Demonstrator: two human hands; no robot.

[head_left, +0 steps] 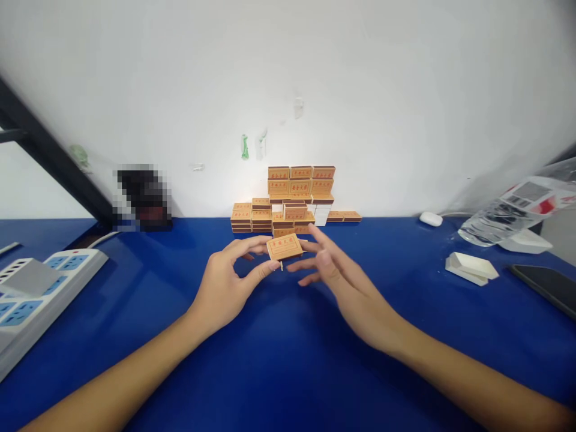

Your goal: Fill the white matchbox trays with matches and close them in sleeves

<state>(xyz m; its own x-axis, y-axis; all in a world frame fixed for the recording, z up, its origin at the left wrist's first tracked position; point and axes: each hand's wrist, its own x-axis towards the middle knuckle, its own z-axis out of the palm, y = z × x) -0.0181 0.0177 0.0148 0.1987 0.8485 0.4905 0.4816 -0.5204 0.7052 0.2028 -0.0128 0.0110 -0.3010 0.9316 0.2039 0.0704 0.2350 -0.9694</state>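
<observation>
My left hand (227,279) pinches a yellow matchbox (285,246) with red print by its left end, between thumb and fingers. A small pale bit, perhaps a match end, shows just under the box near my thumb. To the right of the box is my right hand (344,279), fingers apart; its fingertips come close to the box's right end, and I cannot tell whether they touch it. Behind the hands stand several stacked matchboxes (242,217), with a taller stack of matchboxes (300,187) leaning near the wall.
A white power strip (81,273) lies at the left on the blue table (288,372). On the right are a plastic bottle (504,210) on its side, a white open case (470,267), a white earbud case (431,218) and a dark phone (546,287).
</observation>
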